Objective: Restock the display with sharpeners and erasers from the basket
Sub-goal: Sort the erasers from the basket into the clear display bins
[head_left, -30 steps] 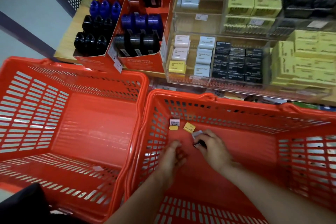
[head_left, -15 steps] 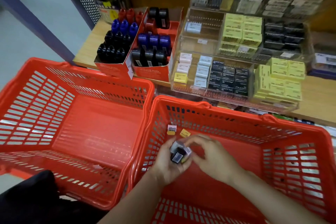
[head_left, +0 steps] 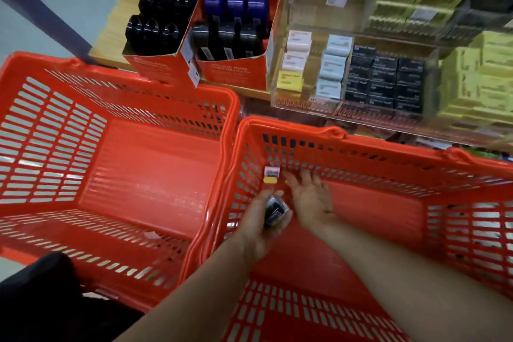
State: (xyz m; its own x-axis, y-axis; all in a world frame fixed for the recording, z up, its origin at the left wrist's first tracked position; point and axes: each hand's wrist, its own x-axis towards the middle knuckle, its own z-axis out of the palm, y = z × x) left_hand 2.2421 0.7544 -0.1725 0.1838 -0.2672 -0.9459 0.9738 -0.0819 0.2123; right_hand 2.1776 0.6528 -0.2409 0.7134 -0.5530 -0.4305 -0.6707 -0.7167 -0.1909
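Since the earlier frame, your right grip (head_left: 309, 200) has left the small dark items (head_left: 274, 209) and reaches released toward the yellow eraser (head_left: 270, 180). Your left grip (head_left: 261, 226) clasps those items inside the right-hand basket (head_left: 388, 147).

Legible text: none. Printing on eraser boxes (head_left: 384, 80) and barcode labels, upper right, too blurred.
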